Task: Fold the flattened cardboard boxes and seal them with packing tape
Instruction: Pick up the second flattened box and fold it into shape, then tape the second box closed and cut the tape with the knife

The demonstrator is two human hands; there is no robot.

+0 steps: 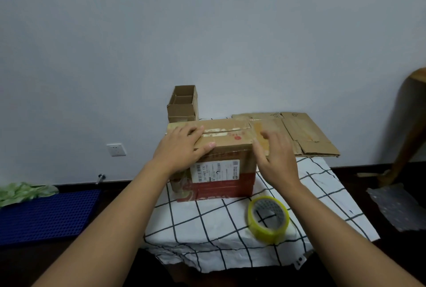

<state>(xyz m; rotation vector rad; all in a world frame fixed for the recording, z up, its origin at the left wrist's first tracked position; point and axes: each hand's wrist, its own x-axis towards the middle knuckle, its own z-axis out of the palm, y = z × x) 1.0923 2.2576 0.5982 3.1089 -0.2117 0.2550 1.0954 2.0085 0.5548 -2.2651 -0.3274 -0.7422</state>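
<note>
A white cloth with a black grid [207, 224] drapes the surface. At its middle stands the folded cardboard box [227, 148], brown on top, red and glossy low on its near side, with a white shipping label. Flattened cardboard [306, 134] lies far right, behind the box. The left hand [182, 148] presses flat on the box's closed top flaps, fingers straight and together. The right hand [276, 160] hovers beside the box's right edge, fingers apart, relaxed. A ring of clear yellowish packing tape [268, 220] rests near right.
</note>
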